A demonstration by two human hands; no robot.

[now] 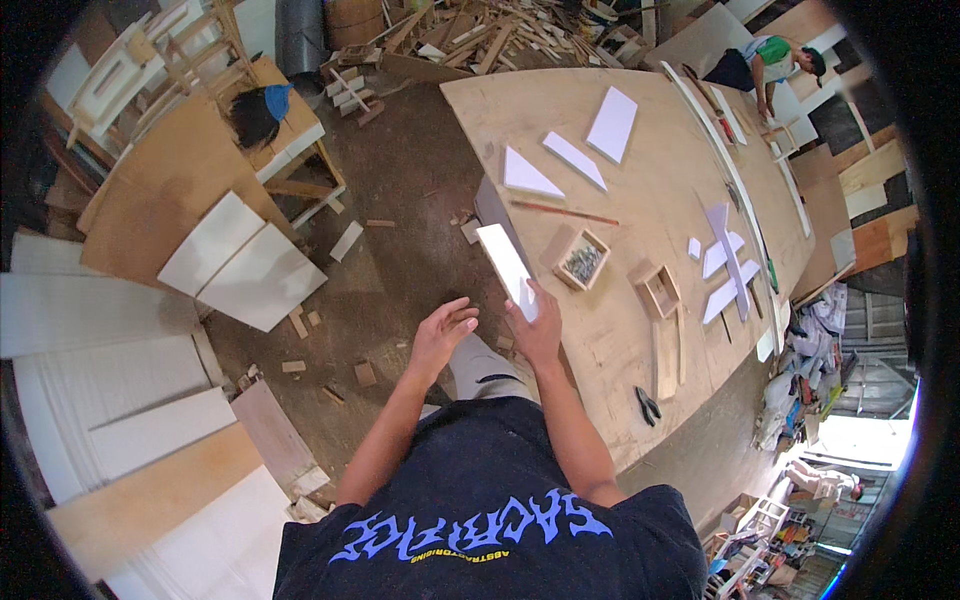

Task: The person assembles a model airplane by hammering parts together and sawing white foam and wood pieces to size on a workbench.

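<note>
Head view: a plywood-topped worktable (pixel 650 200) fills the centre right of the frame, running up to the upper right.
White sheets: large flat boards (pixel 120 370) lie stacked at the left and lower left.
Scrap pile: offcuts of timber (pixel 490 45) are heaped at top centre.
Co-worker: a person in a dark cap (pixel 775 60) bends over the far side of the worktable, upper right.
Paired panels: two white rectangular panels (pixel 215 235) lean side by side, left of centre.
Right hand: at frame centre, this hand (pixel 536 320) grips the near end of a white rectangular strip (pixel 505 262), thumb on top.
Held strip: it slants up and left from the fingers, beside the worktable's left edge in the picture.
Left hand: just left of the strip, this hand (pixel 440 338) is empty, fingers loosely curved, thumb apart from them.
Loose cut pieces: a rectangle (pixel 612 125), a narrow bar (pixel 576 162) and a triangular wedge (pixel 530 173) lie above centre.
Crossed pieces: a long bar (pixel 735 265) lies over two shorter ones, right of centre.
Wooden boxes: one (pixel 562 250) holds small metal fasteners; another (pixel 657 290) sits lower right of it.
Pliers: a dark-handled pair (pixel 648 406) lies near the worktable's lower edge.
</note>
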